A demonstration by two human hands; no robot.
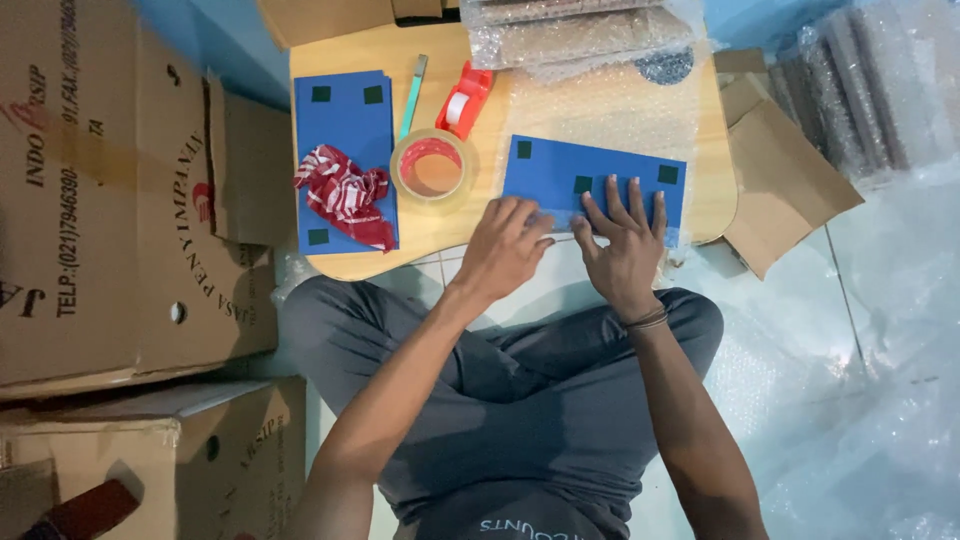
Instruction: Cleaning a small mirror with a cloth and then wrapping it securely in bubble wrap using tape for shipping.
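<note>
On the small wooden lap table [470, 240], a flat blue board [590, 175] with dark green square patches lies on a sheet of bubble wrap [620, 105], near the table's front edge. Right hand [625, 240] rests palm-down on the board's near edge, fingers spread flat, gripping nothing. Left hand [505, 245] sits just beside it at the board's near-left corner, fingers curled loosely onto the wrap's edge; cannot tell if it pinches the wrap. Step in hand looks like wrapping: board held down, near wrap edge being gathered. Next move likely calls for folding wrap over the board, keeping it pinned, then taping. Clear tape roll [433, 168] and red tape dispenser [465, 98] sit just left of the board. A second stack of blue boards [340, 130] carries a red-white cloth [345, 195] at far left.
</note>
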